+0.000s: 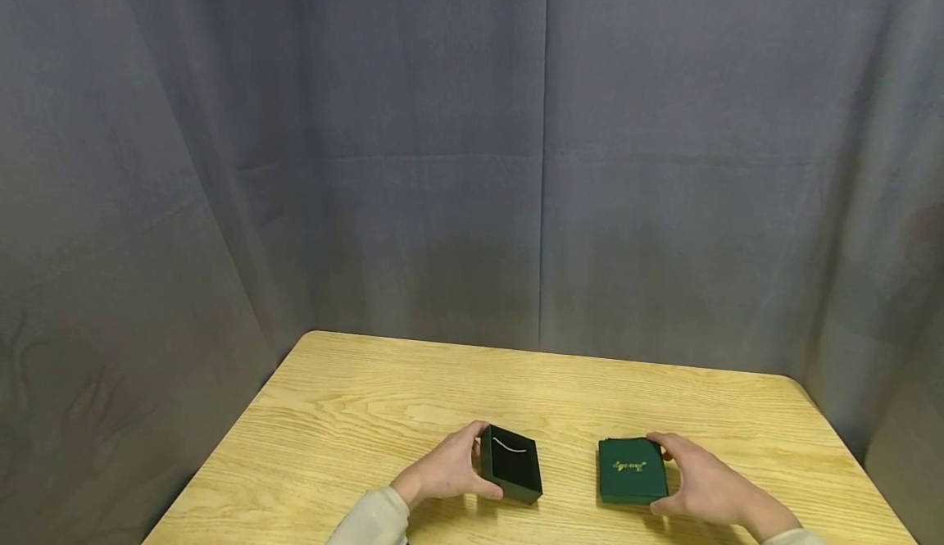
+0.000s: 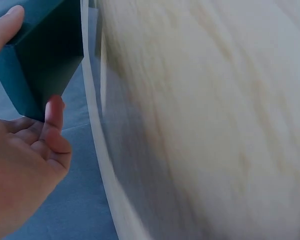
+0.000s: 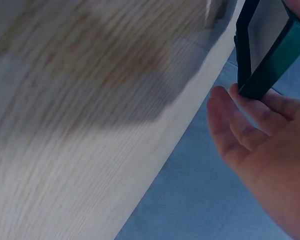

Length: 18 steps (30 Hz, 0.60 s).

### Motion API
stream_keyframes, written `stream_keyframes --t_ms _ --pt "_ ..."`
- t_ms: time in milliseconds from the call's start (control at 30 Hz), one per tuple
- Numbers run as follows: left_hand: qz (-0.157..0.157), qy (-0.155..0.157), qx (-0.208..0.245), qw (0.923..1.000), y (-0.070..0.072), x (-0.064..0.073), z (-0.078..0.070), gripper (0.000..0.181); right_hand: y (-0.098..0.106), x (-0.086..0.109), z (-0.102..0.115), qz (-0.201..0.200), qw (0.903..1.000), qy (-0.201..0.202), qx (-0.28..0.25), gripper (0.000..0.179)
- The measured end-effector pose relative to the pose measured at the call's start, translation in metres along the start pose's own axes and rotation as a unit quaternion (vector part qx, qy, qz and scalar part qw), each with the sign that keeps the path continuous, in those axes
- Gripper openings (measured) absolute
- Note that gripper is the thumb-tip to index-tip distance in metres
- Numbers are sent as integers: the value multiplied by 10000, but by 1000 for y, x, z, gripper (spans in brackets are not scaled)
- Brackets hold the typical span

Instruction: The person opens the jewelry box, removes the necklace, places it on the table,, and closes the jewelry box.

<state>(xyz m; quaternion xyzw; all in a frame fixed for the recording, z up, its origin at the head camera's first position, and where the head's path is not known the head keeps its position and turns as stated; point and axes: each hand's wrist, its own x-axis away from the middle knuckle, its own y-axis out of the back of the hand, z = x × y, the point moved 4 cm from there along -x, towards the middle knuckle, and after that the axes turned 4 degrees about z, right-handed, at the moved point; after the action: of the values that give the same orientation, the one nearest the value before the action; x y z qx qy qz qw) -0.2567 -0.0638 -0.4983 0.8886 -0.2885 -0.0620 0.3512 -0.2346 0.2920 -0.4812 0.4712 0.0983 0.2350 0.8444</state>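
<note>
My left hand [image 1: 447,467] grips a dark green box base [image 1: 516,470] by its sides, thumb on the near side and fingers at the far side. Its inside faces up and is black, with a thin whitish cord [image 1: 509,447] across the far part. In the left wrist view the plain underside of the box base [image 2: 52,55] shows, lifted off the table. To the right, my right hand [image 1: 704,481] holds the green box lid [image 1: 627,486], gold lettering on top. The right wrist view shows the hollow underside of the lid [image 3: 280,60], raised above the table.
Both pieces are over a light wood-grain table [image 1: 413,381] with rounded far corners, a gap between them. Grey curtains [image 1: 428,201] hang behind the table and at both sides.
</note>
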Motion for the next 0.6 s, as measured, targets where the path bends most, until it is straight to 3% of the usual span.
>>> stream_keyframes --t_ms 600 --pt "169 91 246 9995 -1 -1 5 97 -6 -1 -8 184 9997 -59 -114 96"
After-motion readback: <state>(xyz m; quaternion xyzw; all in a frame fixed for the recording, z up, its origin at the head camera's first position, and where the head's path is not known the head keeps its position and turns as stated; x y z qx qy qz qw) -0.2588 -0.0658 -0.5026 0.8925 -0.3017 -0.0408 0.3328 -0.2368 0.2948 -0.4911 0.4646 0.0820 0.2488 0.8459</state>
